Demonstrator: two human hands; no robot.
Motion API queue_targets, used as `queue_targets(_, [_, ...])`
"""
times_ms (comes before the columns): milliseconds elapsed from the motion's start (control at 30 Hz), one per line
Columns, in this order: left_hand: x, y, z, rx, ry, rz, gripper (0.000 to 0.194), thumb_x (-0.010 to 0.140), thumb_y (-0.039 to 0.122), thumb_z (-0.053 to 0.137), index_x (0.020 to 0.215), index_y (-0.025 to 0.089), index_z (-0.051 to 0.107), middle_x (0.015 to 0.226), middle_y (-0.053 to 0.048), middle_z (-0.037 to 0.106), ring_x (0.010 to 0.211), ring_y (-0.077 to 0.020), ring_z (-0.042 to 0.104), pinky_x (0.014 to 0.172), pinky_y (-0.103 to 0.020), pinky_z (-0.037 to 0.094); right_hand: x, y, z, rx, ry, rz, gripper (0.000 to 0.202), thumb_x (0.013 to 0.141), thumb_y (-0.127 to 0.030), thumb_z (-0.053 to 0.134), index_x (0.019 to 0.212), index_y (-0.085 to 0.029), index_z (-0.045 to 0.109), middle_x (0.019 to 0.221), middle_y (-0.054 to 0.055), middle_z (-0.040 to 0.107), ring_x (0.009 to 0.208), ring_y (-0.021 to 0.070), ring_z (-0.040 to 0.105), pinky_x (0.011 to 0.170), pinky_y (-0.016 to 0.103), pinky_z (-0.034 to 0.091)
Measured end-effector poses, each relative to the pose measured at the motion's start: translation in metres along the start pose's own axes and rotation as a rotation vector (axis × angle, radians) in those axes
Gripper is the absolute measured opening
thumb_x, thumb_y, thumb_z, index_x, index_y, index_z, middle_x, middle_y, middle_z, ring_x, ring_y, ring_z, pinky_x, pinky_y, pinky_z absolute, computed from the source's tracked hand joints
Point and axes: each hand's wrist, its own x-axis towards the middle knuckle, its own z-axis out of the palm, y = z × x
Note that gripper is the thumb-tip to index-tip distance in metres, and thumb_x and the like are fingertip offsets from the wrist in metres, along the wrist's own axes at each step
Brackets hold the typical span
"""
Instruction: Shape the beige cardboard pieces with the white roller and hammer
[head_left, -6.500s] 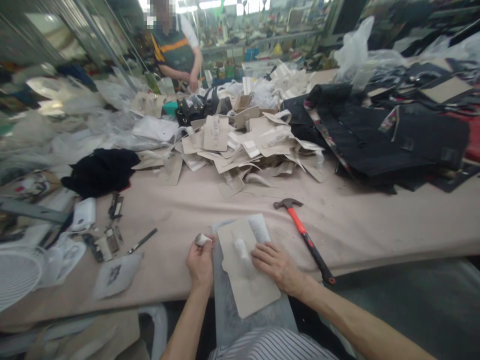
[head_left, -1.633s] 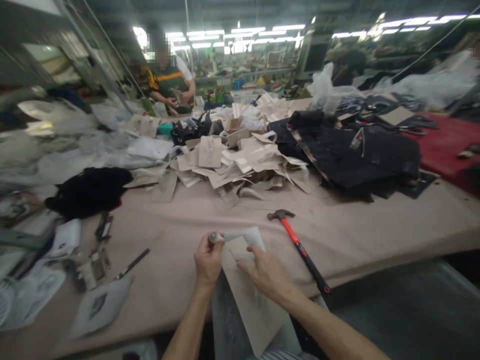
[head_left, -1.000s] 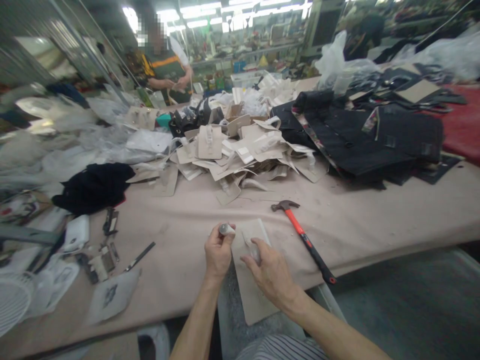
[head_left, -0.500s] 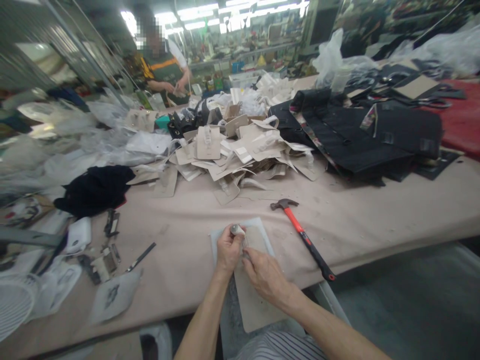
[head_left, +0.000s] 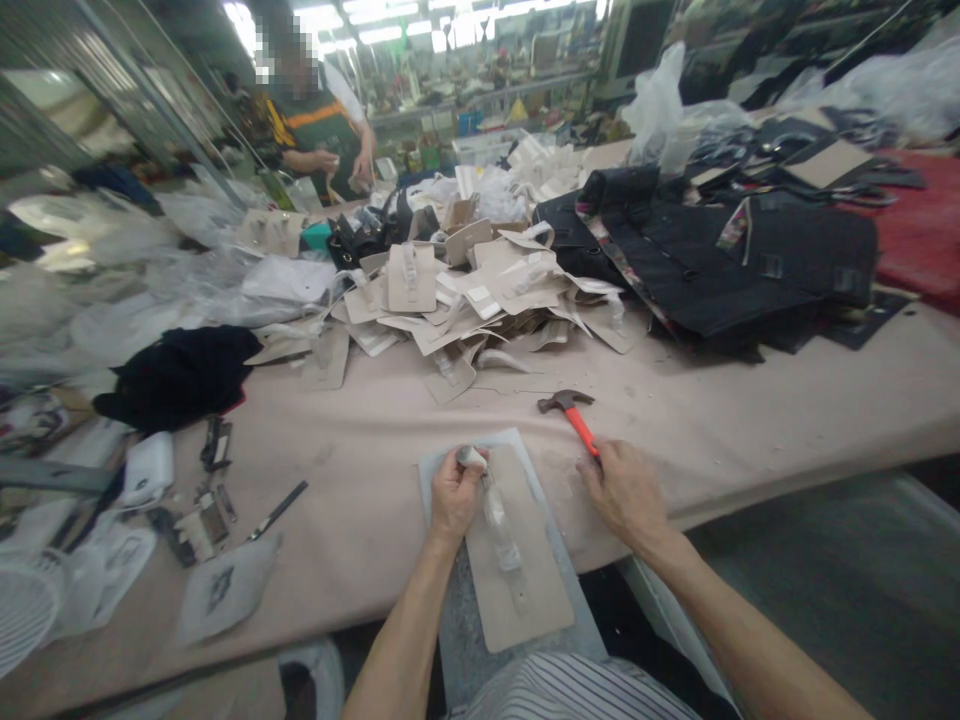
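My left hand (head_left: pixel 454 497) is closed around a short pale cylinder with a round grey end (head_left: pixel 472 457). It sits at the top left edge of a beige panel (head_left: pixel 532 590). A clear-wrapped strap (head_left: pixel 501 530) runs along the panel's middle. Beneath the panel is a grey slab (head_left: pixel 457 640). To the right, my right hand (head_left: pixel 628 492) covers the handle of a claw hammer (head_left: pixel 580 428), fingers curled round it. The hammer's head and red neck show beyond the fingers, still lying on the table; the black grip is hidden under my hand.
A pile of beige panels (head_left: pixel 480 300) lies ahead, with black bag pieces (head_left: pixel 720 260) to its right. Dark cloth (head_left: pixel 187 375), small metal parts (head_left: pixel 206 520) and a white basket (head_left: pixel 30 600) are at left. Another person (head_left: pixel 315 120) stands across the table (head_left: pixel 360 450).
My right hand has left the panel and moved right onto the hammer's handle, uncovering the wrapped strap. My left hand stays at the panel with the pale cylinder.
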Motion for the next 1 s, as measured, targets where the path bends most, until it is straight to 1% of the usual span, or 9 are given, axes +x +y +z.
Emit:
queue_targets(100, [-0.001, 0.003, 0.001, 0.025, -0.001, 0.009, 0.029, 0.084, 0.042, 0.068, 0.099, 0.017, 0.072, 0.094, -0.007, 0.076, 0.086, -0.0201, 0.069, 0.081, -0.029, 0.052, 0.011, 0.024, 0.002, -0.016, -0.153, 0.13, 0.028, 0.095, -0.031, 0.056, 0.116, -0.012, 0.061, 0.11, 0.017, 0.06, 0.098, 0.0294, 0.06, 0.08, 0.036, 0.042])
queue_targets(233, [-0.001, 0.004, 0.001, 0.068, -0.015, 0.004, 0.027, 0.085, 0.04, 0.066, 0.098, 0.017, 0.072, 0.092, -0.007, 0.076, 0.084, -0.0195, 0.068, 0.079, -0.028, 0.051, 0.017, 0.029, 0.004, 0.207, -0.249, 0.217, 0.025, 0.093, -0.023, 0.053, 0.114, -0.012, 0.06, 0.107, 0.017, 0.062, 0.096, 0.0283, 0.06, 0.077, 0.035, 0.039])
queue_targets(367, [0.002, 0.003, -0.001, 0.091, -0.038, 0.016, 0.023, 0.086, 0.036, 0.064, 0.097, 0.017, 0.071, 0.092, -0.006, 0.076, 0.083, -0.019, 0.068, 0.079, -0.028, 0.051, 0.026, 0.023, 0.001, 0.408, -0.327, 0.27, 0.019, 0.085, -0.018, 0.051, 0.103, -0.015, 0.059, 0.083, 0.008, 0.062, 0.078, 0.022, 0.059, 0.068, 0.031, 0.04])
queue_targets(467, [0.004, 0.006, -0.003, 0.103, -0.072, 0.03, 0.02, 0.085, 0.033, 0.062, 0.095, 0.018, 0.071, 0.09, -0.005, 0.076, 0.083, -0.0191, 0.068, 0.078, -0.028, 0.051, 0.03, 0.013, -0.002, 0.631, -0.439, 0.312, 0.009, 0.084, -0.022, 0.047, 0.09, -0.019, 0.053, 0.066, -0.001, 0.053, 0.058, 0.0158, 0.053, 0.057, 0.028, 0.042])
queue_targets(567, [0.006, 0.009, -0.004, 0.142, -0.121, 0.069, 0.017, 0.083, 0.029, 0.061, 0.093, 0.018, 0.07, 0.086, -0.004, 0.075, 0.08, -0.0191, 0.067, 0.076, -0.027, 0.05, 0.031, -0.004, -0.01, 0.805, -0.494, 0.33, 0.008, 0.087, -0.028, 0.041, 0.08, -0.024, 0.042, 0.062, -0.004, 0.045, 0.047, 0.0117, 0.043, 0.049, 0.026, 0.041])
queue_targets(633, [0.006, 0.01, -0.004, 0.19, -0.159, 0.111, 0.016, 0.083, 0.027, 0.06, 0.093, 0.019, 0.069, 0.081, -0.003, 0.073, 0.074, -0.018, 0.065, 0.071, -0.026, 0.048, 0.029, -0.017, -0.022, 0.881, -0.476, 0.335, 0.013, 0.09, -0.033, 0.039, 0.079, -0.025, 0.037, 0.063, -0.005, 0.042, 0.045, 0.0105, 0.039, 0.046, 0.025, 0.038])
queue_targets(733, [0.005, 0.01, -0.004, 0.253, -0.201, 0.163, 0.016, 0.084, 0.025, 0.059, 0.095, 0.02, 0.069, 0.078, -0.002, 0.07, 0.069, -0.017, 0.062, 0.067, -0.025, 0.046, 0.02, -0.032, -0.051, 0.848, -0.304, 0.199, 0.024, 0.093, -0.044, 0.039, 0.079, -0.025, 0.038, 0.063, -0.005, 0.044, 0.047, 0.0109, 0.041, 0.048, 0.024, 0.034])
queue_targets(833, [0.004, 0.008, -0.003, 0.277, -0.208, 0.193, 0.017, 0.084, 0.024, 0.058, 0.096, 0.02, 0.069, 0.081, -0.003, 0.07, 0.071, -0.0176, 0.063, 0.069, -0.026, 0.046, 0.006, -0.037, -0.073, 0.554, -0.095, -0.053, 0.028, 0.096, -0.047, 0.041, 0.079, -0.025, 0.042, 0.061, -0.003, 0.048, 0.051, 0.0123, 0.044, 0.053, 0.026, 0.03])
queue_targets(1000, [0.002, 0.005, -0.003, 0.32, -0.195, 0.219, 0.013, 0.085, 0.025, 0.057, 0.091, 0.019, 0.067, 0.071, 0.0, 0.064, 0.064, -0.0167, 0.059, 0.063, -0.026, 0.044, -0.012, -0.032, -0.078, 0.132, -0.164, -0.387, 0.022, 0.099, -0.035, 0.039, 0.084, -0.022, 0.049, 0.058, 0.0, 0.053, 0.047, 0.0127, 0.04, 0.053, 0.029, 0.018])
